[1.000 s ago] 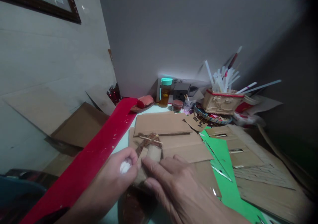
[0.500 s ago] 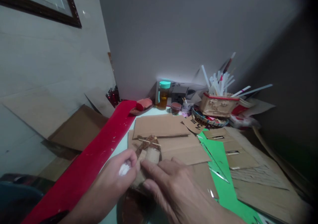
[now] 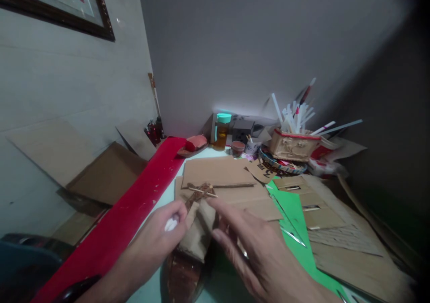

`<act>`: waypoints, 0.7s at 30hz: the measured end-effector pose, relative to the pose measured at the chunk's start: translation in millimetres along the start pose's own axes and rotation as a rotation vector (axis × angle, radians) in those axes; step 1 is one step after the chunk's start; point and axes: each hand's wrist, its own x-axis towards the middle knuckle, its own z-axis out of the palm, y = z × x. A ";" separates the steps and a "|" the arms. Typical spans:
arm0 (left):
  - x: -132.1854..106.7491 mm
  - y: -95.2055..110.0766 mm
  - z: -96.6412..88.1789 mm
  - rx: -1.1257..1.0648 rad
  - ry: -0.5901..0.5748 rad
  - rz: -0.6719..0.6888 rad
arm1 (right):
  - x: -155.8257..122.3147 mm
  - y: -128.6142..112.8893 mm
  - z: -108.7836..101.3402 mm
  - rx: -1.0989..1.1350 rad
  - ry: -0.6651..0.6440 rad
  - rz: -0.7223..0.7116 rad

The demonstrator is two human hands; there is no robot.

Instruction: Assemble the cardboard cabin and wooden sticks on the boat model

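Note:
My left hand (image 3: 157,238) pinches the left side of a small tan figure (image 3: 199,229) of paper or cloth, with crossed thin sticks (image 3: 200,191) at its top. The figure lies over a dark brown wooden piece (image 3: 181,278) on the table. A white patch shows on my left thumb. My right hand (image 3: 255,249) hovers just right of the figure with its fingers stretched out and apart, holding nothing. Flat cardboard sheets (image 3: 218,170) lie right behind the figure.
A long red strip (image 3: 131,213) runs along the left. Green paper (image 3: 295,222) and slotted cardboard pieces (image 3: 316,204) lie to the right. At the back stand a jar with a teal lid (image 3: 223,130), a small pot (image 3: 238,148) and a carved box of sticks and pens (image 3: 290,144).
My right hand has lifted off the tan figure and spread its fingers, moving a little right. My left hand keeps its pinch. The view has shifted slightly.

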 end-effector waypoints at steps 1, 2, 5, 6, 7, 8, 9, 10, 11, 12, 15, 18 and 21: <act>-0.1 0.2 -0.6 -0.004 -0.005 -0.003 | -1.4 1.6 -2.0 0.030 0.036 0.014; -0.5 0.4 -1.2 -0.006 -0.012 -0.004 | -3.0 3.5 -3.9 0.051 0.075 0.029; -2.4 0.8 -2.7 -0.005 -0.017 -0.007 | -9.0 10.1 -9.2 0.081 0.167 0.075; -3.2 0.7 -3.0 0.001 -0.015 -0.005 | -11.2 12.1 -10.6 0.088 0.178 0.108; -3.8 0.5 -3.3 0.009 -0.013 -0.002 | -13.6 13.8 -11.8 0.098 0.175 0.155; -4.3 0.1 -3.7 0.018 -0.012 -0.001 | -16.0 15.0 -13.0 0.109 0.158 0.210; -4.6 -0.4 -4.3 0.028 -0.014 0.000 | -18.7 15.7 -14.1 0.115 0.134 0.267; -4.7 -1.1 -4.9 0.036 -0.016 0.002 | -21.6 16.0 -15.2 0.120 0.111 0.322; -4.5 -1.9 -5.7 0.043 -0.017 0.006 | -24.9 15.7 -16.5 0.127 0.089 0.366; -4.1 -2.7 -6.5 0.048 -0.019 0.012 | -28.8 15.0 -17.9 0.130 0.080 0.391; -1.6 -4.4 -7.8 0.059 -0.006 0.033 | -43.5 10.4 -23.0 0.112 0.104 0.371; 0.1 -4.7 -6.3 0.062 0.024 0.057 | -62.0 2.2 -26.0 0.094 0.153 0.255; -0.5 -4.2 -3.8 0.053 0.034 0.051 | -81.4 -10.3 -19.3 0.012 0.129 0.170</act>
